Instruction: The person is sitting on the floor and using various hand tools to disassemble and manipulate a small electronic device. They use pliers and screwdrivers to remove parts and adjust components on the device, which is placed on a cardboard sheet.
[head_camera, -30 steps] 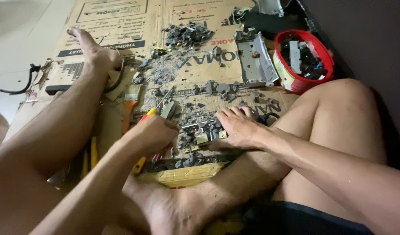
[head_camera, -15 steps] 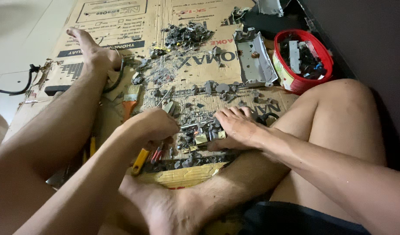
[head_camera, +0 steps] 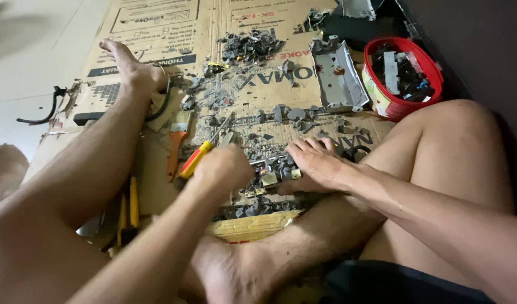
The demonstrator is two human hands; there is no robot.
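- Left hand [head_camera: 223, 169] is gripping the yellow-red screwdriver [head_camera: 195, 160], having shifted toward three o'clock;
- Right hand [head_camera: 317, 163] is staying spread, pressing the small metal part [head_camera: 275, 175] down.

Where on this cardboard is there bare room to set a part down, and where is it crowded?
Bare cardboard lies at the far left, between the foot and the grey scrap pile. It is crowded around the left hand, which grips an orange-handled screwdriver, and the right hand. The red bowl is full.
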